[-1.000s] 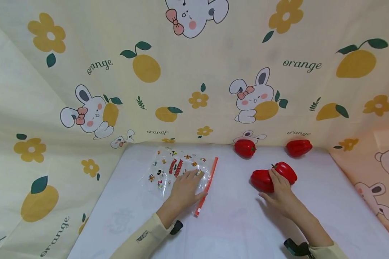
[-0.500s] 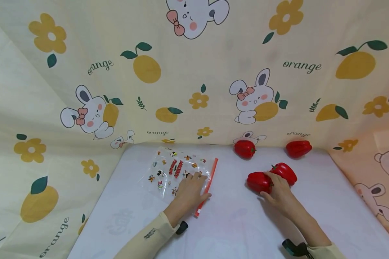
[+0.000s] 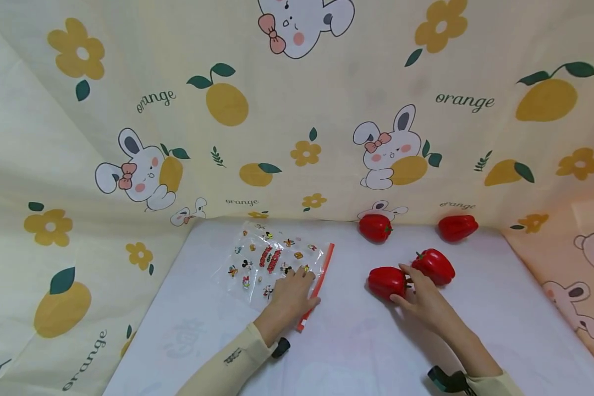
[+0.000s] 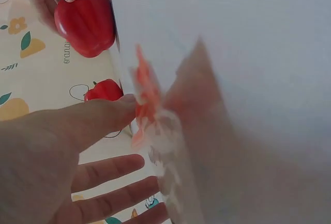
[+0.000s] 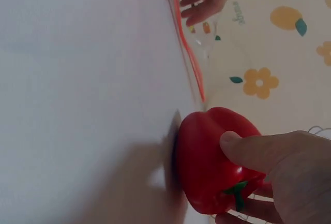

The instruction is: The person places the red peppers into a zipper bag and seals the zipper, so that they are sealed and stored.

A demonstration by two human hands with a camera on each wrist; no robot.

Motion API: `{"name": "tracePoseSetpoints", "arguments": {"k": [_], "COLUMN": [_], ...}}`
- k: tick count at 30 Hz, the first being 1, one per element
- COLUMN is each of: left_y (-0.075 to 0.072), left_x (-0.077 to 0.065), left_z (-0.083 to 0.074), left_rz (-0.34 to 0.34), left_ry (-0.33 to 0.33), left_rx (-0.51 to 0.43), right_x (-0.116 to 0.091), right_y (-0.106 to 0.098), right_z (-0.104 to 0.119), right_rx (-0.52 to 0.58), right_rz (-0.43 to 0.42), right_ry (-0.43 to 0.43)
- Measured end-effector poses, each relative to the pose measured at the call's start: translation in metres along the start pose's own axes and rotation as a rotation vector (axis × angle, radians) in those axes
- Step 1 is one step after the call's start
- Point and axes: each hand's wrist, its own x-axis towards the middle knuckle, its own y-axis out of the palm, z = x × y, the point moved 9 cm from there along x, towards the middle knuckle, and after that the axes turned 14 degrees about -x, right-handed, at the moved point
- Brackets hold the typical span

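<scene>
My right hand [image 3: 425, 300] grips a red bell pepper [image 3: 386, 281] at its stem end. In the right wrist view the thumb lies on one side of this pepper [image 5: 212, 154], and the fingers are partly hidden behind it. Another red bell pepper [image 3: 434, 267] lies just beyond that hand. My left hand [image 3: 292, 297] rests on a clear zip bag [image 3: 257, 258] with cartoon prints. Its thumb touches the red zip edge [image 4: 147, 89] in the left wrist view, while the other fingers stretch out over the plastic.
Two more red bell peppers, one at the back middle [image 3: 374, 227] and one at the back right [image 3: 457, 227], lie by the foot of the printed cloth backdrop [image 3: 277, 126]. A white cloth-like surface [image 3: 356, 352] lies under everything.
The gripped bell pepper has moved left and slightly nearer, away from the pepper beside it, along with my right hand. My left hand has shifted slightly right and nearer on the bag.
</scene>
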Motion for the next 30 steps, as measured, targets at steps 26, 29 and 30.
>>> {"name": "tracePoseSetpoints", "arguments": {"k": [26, 29, 30], "left_y": [-0.017, -0.024, -0.026], "left_x": [-0.006, -0.009, -0.011], "left_z": [0.013, 0.014, 0.014], "left_rz": [-0.042, -0.055, -0.064], "left_ry": [-0.056, -0.041, -0.029], "left_rx": [-0.270, -0.351, -0.369], "right_x": [0.002, 0.003, 0.004], "right_y": [0.024, 0.025, 0.025], "right_z": [0.023, 0.033, 0.036], "right_rx": [0.242, 0.264, 0.274], "right_rz": [0.076, 0.061, 0.056], "right_ry": [0.065, 0.059, 0.054]}}
